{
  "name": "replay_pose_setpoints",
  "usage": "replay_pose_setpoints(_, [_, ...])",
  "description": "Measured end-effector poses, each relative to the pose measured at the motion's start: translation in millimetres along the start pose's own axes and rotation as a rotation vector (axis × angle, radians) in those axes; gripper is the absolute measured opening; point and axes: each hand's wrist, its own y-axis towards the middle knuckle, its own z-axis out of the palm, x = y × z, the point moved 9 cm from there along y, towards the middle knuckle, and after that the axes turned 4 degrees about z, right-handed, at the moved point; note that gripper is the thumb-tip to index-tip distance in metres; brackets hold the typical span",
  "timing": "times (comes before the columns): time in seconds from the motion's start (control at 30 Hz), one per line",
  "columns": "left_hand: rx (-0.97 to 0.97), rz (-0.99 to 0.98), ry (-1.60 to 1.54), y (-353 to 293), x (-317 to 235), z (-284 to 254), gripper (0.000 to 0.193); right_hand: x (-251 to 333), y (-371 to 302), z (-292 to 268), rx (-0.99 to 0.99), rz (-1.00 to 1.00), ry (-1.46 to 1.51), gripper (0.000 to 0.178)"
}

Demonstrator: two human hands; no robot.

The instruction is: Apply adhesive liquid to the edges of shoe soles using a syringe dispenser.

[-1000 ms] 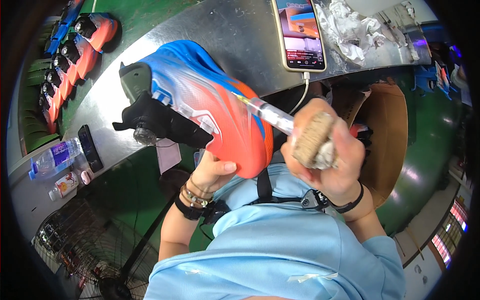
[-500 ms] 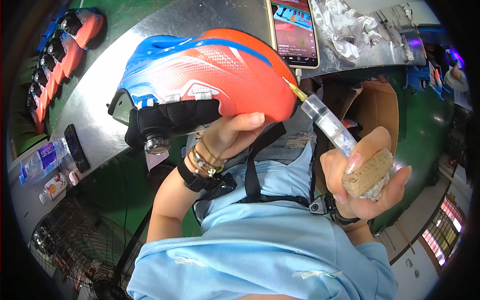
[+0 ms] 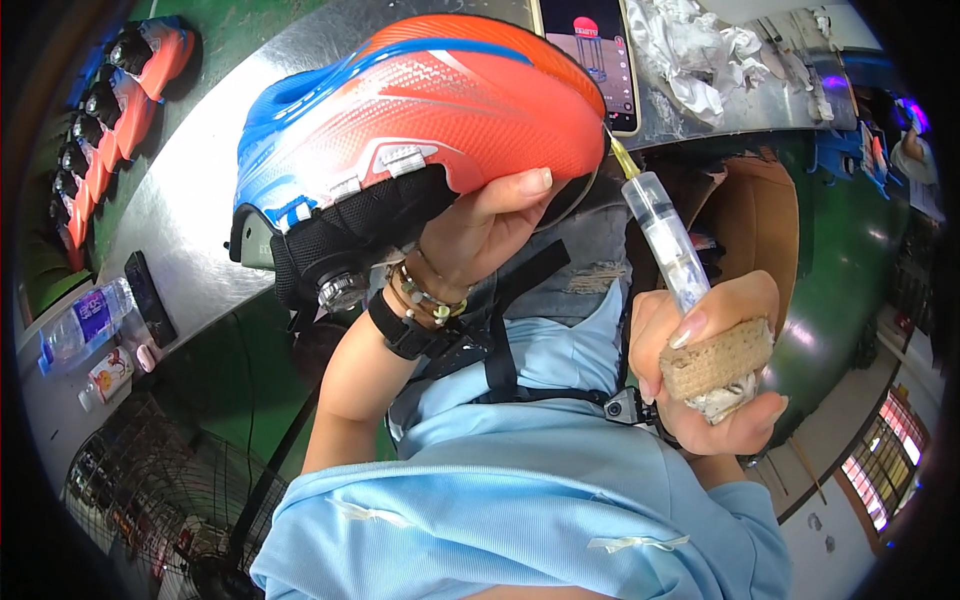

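Note:
My left hand (image 3: 500,220) is closed round the toe end of an orange-and-blue sports shoe (image 3: 430,120), which lies on its side with its black collar and round dial toward me. Clenched in my right hand (image 3: 705,350) are a clear syringe (image 3: 662,228) and a tan sponge-like block (image 3: 715,360) with whitish residue on its lower side. The syringe points up and to the left. Its thin needle, on a yellow hub (image 3: 624,160), reaches the edge of the shoe's toe; whether the tip touches I cannot tell.
A phone (image 3: 595,65) lies on the metal table (image 3: 190,200) beside crumpled white paper (image 3: 685,50). Similar shoes (image 3: 125,120) stand in a row at far left. Bottles (image 3: 85,325) and a dark phone (image 3: 150,300) lie at left, above a fan (image 3: 160,510). A cardboard box (image 3: 755,220) stands at right.
The shoe has turned slightly and its toe has shifted up and right in my left hand. My right hand has moved a little down, and the syringe now stands steeper. The phone's picture differs.

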Motion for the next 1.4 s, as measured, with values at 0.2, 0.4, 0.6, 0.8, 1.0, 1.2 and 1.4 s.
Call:
replay_pose_setpoints(0.2, [-0.143, 0.06, -0.063, 8.1, -8.0, 7.9, 0.04, 4.1, 5.6, 4.8, -0.019, -0.132, -0.005, 0.068])
replay_pose_setpoints(0.4, [-0.332, 0.04, -0.145, 0.0, -27.5, 29.2, 0.032, 13.1, 15.5, 18.8, 0.13, -0.378, -0.075, 0.06])
replay_pose_setpoints(0.6, [-0.473, -0.038, -0.027, -8.0, -42.3, 40.9, 0.038, 17.9, 16.8, 33.6, 0.199, -0.561, -0.022, 0.054])
replay_pose_setpoints(0.8, [-0.521, -0.002, -0.015, -6.0, -51.3, 45.9, 0.039, 16.2, 13.5, 37.2, 0.208, -0.616, -0.054, 0.052])
replay_pose_setpoints(1.0, [-0.51, -0.063, 0.011, -8.8, -50.0, 44.2, 0.034, 16.2, 12.5, 34.7, 0.206, -0.654, -0.012, 0.056])
replay_pose_setpoints(1.2, [-0.41, -0.222, 0.207, 11.9, -94.8, -9.1, 0.037, 35.0, 9.8, 5.8, 0.08, -0.789, -0.048, 0.06])
replay_pose_setpoints(1.4, [-0.425, 0.091, 0.044, 80.5, -277.6, -123.9, 0.055, 23.6, 27.7, -53.4, -0.257, -0.537, -0.092, 0.058])
